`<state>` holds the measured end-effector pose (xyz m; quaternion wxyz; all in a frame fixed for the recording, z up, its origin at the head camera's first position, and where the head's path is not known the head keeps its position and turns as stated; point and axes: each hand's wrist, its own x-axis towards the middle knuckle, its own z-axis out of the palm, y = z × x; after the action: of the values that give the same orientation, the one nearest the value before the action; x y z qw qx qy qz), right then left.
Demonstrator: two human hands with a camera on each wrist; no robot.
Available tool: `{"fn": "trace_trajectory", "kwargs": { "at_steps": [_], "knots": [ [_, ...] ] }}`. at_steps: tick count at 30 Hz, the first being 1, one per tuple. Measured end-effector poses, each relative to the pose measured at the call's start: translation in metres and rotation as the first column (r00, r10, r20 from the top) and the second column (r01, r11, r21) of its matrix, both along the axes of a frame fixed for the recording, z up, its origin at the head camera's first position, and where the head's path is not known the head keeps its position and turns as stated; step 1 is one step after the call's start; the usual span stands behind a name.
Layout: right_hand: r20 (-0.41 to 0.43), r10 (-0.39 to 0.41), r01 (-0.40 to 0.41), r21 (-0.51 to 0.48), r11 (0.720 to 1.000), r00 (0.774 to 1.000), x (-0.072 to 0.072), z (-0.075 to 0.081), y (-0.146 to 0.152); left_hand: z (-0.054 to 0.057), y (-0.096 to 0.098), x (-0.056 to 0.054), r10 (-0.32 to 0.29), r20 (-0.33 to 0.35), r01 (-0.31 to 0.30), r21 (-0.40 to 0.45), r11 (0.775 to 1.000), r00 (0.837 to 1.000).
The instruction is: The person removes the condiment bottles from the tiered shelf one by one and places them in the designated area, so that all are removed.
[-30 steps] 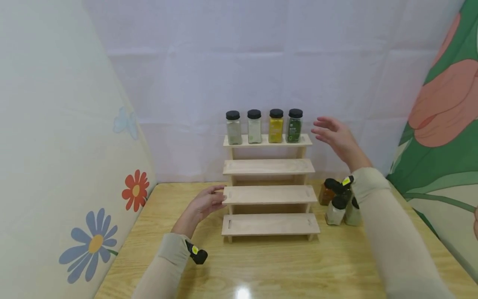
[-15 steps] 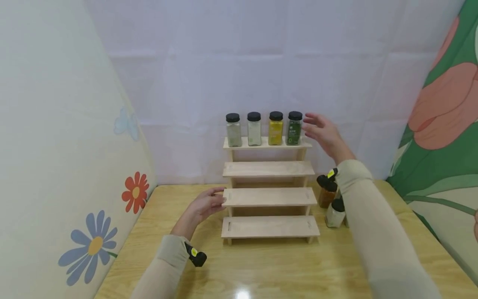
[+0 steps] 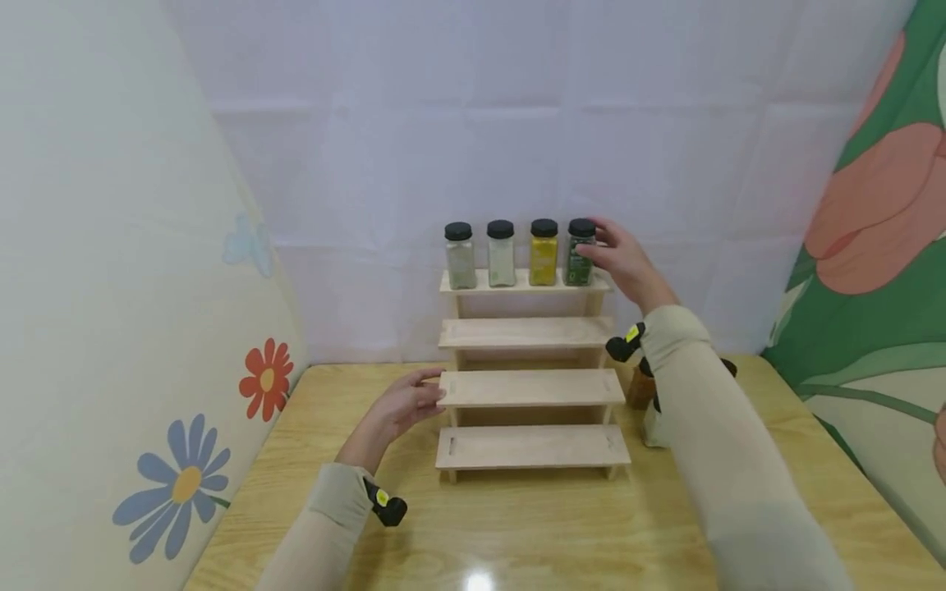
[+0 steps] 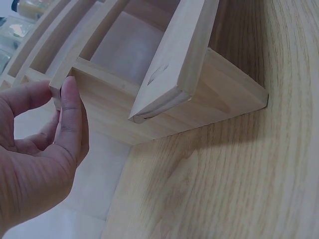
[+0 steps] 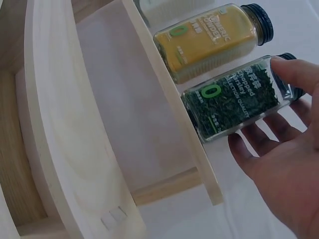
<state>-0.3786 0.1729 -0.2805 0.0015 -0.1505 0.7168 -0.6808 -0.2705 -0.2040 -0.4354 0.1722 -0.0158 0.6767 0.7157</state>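
Note:
A light wooden four-step rack (image 3: 532,387) stands on the table. My left hand (image 3: 402,404) pinches the left end of its second step from the bottom, thumb and fingertips on the board's edge in the left wrist view. On the top step a row of black-capped jars stands upright. The rightmost is a chopped parsley jar (image 5: 234,97) with dark green flakes. My right hand (image 3: 624,261) holds it from the right, thumb across the front near the cap, fingers round the side and back. Beside it stands a turmeric powder jar (image 5: 212,42). Two paler jars stand further left, one a whitish jar (image 3: 501,256).
To the rack's right, partly behind the right sleeve, a reddish-brown jar (image 3: 641,387) and a white jar (image 3: 654,427) stand on the wooden table (image 3: 517,525). A white cloth (image 3: 384,164) hangs behind, with flower-printed panels at both sides.
My right hand has moved left from beside the rack to the parsley jar and taken hold of it. The left hand stays at the rack's edge.

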Motion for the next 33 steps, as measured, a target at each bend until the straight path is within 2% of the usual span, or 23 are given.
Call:
{"fn": "trace_trajectory", "kwargs": {
  "at_steps": [5, 11, 16, 23, 33],
  "knots": [
    [-0.006, -0.021, 0.021, -0.004, 1.0, 1.0, -0.001, 0.002, -0.007, -0.001, 0.001, 0.0, -0.005, 0.002, 0.005, 0.003, 1.0, 1.0],
    [-0.028, -0.068, 0.069, 0.041, 0.997, 0.997, 0.001, -0.001, -0.009, -0.001, 0.002, 0.003, -0.01, 0.006, 0.01, 0.011, 1.0, 1.0],
    [-0.06, -0.116, 0.119, 0.055, 0.991, 0.991, 0.004, -0.001, -0.003, 0.0, 0.002, 0.003, -0.008, 0.005, 0.008, 0.011, 1.0, 1.0],
    [-0.084, -0.122, 0.128, 0.063, 0.99, 0.989, 0.009, 0.004, 0.015, 0.001, 0.001, 0.001, -0.01, -0.013, 0.01, 0.008, 1.0, 1.0],
    [-0.048, -0.139, 0.143, 0.1, 0.985, 0.989, 0.033, 0.0, 0.045, -0.001, 0.001, 0.003, 0.011, 0.006, -0.011, 0.008, 1.0, 1.0]
  ]
}}
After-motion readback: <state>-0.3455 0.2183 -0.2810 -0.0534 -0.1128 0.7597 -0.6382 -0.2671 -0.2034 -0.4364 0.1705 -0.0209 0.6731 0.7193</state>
